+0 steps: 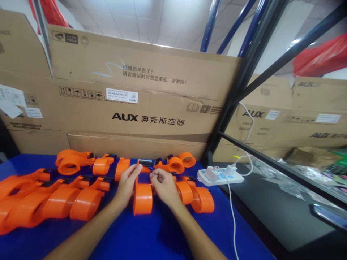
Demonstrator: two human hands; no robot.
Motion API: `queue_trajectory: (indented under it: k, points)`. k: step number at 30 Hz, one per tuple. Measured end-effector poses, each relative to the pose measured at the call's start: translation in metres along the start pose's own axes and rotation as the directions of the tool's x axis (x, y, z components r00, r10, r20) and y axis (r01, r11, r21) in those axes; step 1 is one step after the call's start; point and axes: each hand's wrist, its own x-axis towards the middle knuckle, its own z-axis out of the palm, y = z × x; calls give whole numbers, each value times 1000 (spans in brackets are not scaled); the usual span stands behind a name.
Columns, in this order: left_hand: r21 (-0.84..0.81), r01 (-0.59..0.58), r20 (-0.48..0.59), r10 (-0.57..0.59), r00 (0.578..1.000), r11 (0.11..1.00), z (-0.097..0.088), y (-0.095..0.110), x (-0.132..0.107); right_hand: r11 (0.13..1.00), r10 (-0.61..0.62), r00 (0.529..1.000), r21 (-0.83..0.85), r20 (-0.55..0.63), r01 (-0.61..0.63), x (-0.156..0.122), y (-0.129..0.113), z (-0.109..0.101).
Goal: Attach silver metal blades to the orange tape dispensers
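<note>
An orange tape dispenser lies on the blue table cover in front of me, its black front end pointing away. My left hand rests against its left side with fingers stretched along the top. My right hand is curled at its right side, fingertips pinched near the black part. What the pinch holds is too small to make out.
Several more orange dispensers lie in rows to the left, behind and to the right. Large AUX cardboard boxes wall off the back. A white power strip with chargers and cable sits right, by a dark metal rack.
</note>
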Motion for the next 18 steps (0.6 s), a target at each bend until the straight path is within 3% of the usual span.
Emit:
queue_trajectory:
  k: [18]
  points:
    - [-30, -25, -37, 24, 999, 999, 2, -3, -2, 982, -70, 995, -182, -74, 56, 2, 0, 2]
